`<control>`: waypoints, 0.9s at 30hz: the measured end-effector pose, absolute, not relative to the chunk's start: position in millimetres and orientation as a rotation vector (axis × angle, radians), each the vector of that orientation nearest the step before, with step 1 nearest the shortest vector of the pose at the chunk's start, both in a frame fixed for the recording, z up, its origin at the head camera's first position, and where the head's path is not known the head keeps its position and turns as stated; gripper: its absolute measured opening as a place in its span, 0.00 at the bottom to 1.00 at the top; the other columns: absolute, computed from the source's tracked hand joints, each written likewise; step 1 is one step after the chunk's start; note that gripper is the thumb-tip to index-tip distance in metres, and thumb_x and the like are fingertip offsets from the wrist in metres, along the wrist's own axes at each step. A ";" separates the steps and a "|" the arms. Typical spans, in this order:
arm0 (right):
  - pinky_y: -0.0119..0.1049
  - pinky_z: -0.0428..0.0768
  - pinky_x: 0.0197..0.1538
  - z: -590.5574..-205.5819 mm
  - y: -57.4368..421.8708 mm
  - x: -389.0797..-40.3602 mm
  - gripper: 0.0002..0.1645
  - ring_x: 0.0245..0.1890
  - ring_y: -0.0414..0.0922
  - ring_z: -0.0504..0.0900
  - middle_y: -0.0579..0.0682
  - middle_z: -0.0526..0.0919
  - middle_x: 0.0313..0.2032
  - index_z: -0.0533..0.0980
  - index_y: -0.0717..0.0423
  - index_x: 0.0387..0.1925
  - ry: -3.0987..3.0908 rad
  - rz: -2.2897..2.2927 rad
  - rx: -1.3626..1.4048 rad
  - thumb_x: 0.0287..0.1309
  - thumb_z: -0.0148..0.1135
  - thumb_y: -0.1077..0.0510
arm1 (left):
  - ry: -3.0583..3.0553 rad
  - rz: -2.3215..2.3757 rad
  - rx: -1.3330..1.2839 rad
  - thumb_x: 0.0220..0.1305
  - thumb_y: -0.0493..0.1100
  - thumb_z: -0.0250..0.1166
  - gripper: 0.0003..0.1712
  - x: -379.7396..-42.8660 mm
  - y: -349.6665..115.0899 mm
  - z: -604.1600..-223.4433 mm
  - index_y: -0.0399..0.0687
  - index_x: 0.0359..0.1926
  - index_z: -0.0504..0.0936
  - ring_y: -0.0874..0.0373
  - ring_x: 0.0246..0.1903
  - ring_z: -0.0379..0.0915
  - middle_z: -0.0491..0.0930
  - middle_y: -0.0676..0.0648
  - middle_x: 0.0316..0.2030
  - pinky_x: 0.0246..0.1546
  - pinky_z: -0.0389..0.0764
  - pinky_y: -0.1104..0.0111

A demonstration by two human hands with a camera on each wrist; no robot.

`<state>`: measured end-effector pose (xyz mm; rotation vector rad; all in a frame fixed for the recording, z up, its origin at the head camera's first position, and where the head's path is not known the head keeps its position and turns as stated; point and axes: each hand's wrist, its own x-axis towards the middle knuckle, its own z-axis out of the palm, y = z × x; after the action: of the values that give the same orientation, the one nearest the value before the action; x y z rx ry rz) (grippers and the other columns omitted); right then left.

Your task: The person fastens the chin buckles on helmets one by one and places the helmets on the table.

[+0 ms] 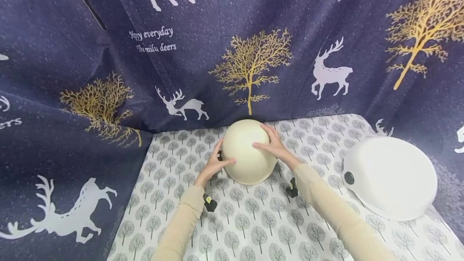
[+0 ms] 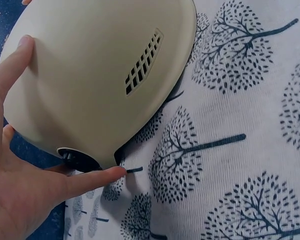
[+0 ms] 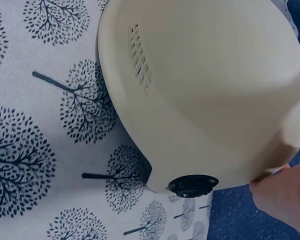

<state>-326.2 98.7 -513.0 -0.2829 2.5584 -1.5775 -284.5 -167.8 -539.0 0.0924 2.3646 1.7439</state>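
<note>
A cream helmet (image 1: 248, 156) is dome-up over the tree-print cloth, its rim at or close to the surface. My left hand (image 1: 214, 164) grips its left side, thumb and fingers spread over the shell. On the upper right side, my right hand (image 1: 272, 144) holds it with fingers spread. A slotted vent (image 2: 143, 62) and a black round fitting (image 2: 79, 159) show in the left wrist view. The right wrist view has another vent (image 3: 140, 57) and black fitting (image 3: 193, 185). The helmet's far side and inside are hidden.
At the right of the table lies a white helmet (image 1: 393, 176) with a black round fitting on its side. The table's tree-print cloth (image 1: 232, 216) meets a dark blue curtain (image 1: 195, 63) with deer and gold trees at the back and sides.
</note>
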 end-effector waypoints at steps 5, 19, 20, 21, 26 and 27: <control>0.66 0.53 0.72 -509.6 88.6 -328.9 0.55 0.75 0.65 0.48 0.61 0.43 0.76 0.50 0.46 0.76 2.561 -1.550 -0.326 0.53 0.70 0.46 | 2.397 1.741 0.067 0.52 0.52 0.75 0.61 -284.4 -178.4 -539.7 0.67 0.77 0.45 0.38 0.70 0.54 0.56 0.37 0.70 0.67 0.60 0.38; 0.66 0.52 0.72 -506.6 37.7 -327.8 0.56 0.76 0.64 0.46 0.59 0.41 0.76 0.49 0.45 0.76 2.453 -1.582 -0.353 0.53 0.69 0.45 | 2.450 1.723 -0.067 0.55 0.48 0.73 0.58 -269.1 -218.7 -534.9 0.67 0.77 0.44 0.34 0.65 0.62 0.55 0.34 0.71 0.62 0.71 0.42; 0.66 0.52 0.72 -507.4 34.3 -328.0 0.56 0.76 0.64 0.46 0.59 0.41 0.76 0.49 0.45 0.76 2.459 -1.580 -0.360 0.53 0.70 0.45 | 2.450 1.718 -0.075 0.56 0.48 0.73 0.58 -268.3 -221.9 -534.7 0.68 0.77 0.44 0.34 0.65 0.62 0.55 0.34 0.71 0.62 0.71 0.43; 0.66 0.52 0.72 -508.6 31.2 -328.6 0.56 0.76 0.64 0.46 0.60 0.41 0.76 0.49 0.45 0.76 2.461 -1.578 -0.365 0.53 0.70 0.44 | 2.453 1.710 -0.072 0.56 0.48 0.72 0.58 -267.7 -225.0 -535.0 0.67 0.77 0.44 0.34 0.64 0.63 0.54 0.34 0.71 0.62 0.71 0.43; 0.66 0.52 0.72 -509.4 19.2 -329.5 0.54 0.76 0.63 0.46 0.58 0.40 0.76 0.49 0.43 0.76 2.420 -1.566 -0.391 0.54 0.68 0.46 | 2.470 1.703 -0.062 0.57 0.48 0.72 0.58 -265.3 -240.2 -537.1 0.64 0.78 0.43 0.36 0.67 0.59 0.53 0.36 0.71 0.64 0.68 0.42; 0.65 0.51 0.73 -509.0 17.6 -329.5 0.54 0.76 0.63 0.46 0.58 0.40 0.76 0.49 0.43 0.76 2.401 -1.572 -0.397 0.55 0.68 0.48 | 2.470 1.708 -0.061 0.57 0.48 0.72 0.58 -264.6 -243.2 -537.4 0.64 0.78 0.43 0.37 0.67 0.58 0.53 0.36 0.71 0.65 0.67 0.42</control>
<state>-329.5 17.6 -509.0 -0.3966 2.4012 -1.5721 -264.6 -243.2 -537.4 -0.0608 2.4700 1.7082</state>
